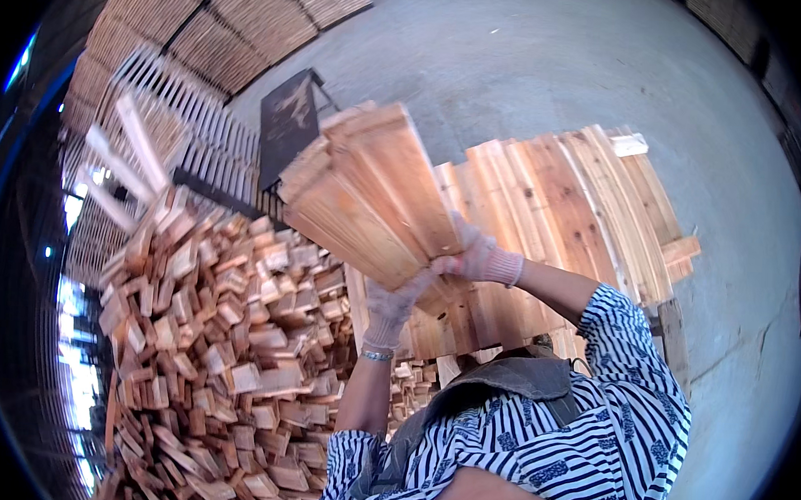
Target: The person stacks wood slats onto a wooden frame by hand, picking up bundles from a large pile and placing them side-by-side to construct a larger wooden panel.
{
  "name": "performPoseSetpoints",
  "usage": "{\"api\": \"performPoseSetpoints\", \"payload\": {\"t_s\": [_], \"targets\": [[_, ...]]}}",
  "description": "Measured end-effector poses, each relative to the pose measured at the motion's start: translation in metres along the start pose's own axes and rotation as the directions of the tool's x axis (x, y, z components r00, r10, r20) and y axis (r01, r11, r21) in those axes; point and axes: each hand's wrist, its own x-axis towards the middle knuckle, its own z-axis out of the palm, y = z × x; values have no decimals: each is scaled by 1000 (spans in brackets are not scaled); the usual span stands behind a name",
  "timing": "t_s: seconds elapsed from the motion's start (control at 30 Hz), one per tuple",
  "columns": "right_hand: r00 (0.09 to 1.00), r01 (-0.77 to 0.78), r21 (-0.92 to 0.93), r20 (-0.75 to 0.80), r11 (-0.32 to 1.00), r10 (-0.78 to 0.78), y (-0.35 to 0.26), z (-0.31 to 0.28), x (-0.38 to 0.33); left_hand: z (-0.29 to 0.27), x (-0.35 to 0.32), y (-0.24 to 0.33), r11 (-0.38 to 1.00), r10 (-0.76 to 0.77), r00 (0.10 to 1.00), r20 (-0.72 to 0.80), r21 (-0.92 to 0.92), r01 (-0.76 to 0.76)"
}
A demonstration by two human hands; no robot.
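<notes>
A stack of short, reddish-brown wooden boards (362, 203) is up in front of me, tilted toward the left. White work gloves cover both my hands. My left hand (391, 311) is closed at the near end of the stack, its fingers partly blurred. Just to the right, my right hand (482, 254) grips the stack's near right corner, close beside the left. Beneath and to the right of the held stack lies a row of longer planks (557, 204), side by side, with dark knots in some.
A large heap of short wood offcuts (223, 349) fills the left side. Beyond the held boards stands a dark table (288, 122). Slatted wood stacks (240, 24) rise at the far left. Grey concrete floor (555, 59) stretches away at the back and right.
</notes>
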Motion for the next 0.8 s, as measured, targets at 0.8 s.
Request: {"api": "performPoseSetpoints", "payload": {"t_s": [0.8], "targets": [[727, -672, -337, -466, 659, 503, 120, -196, -150, 152, 108, -230, 673, -740, 661, 128, 119, 730]]}}
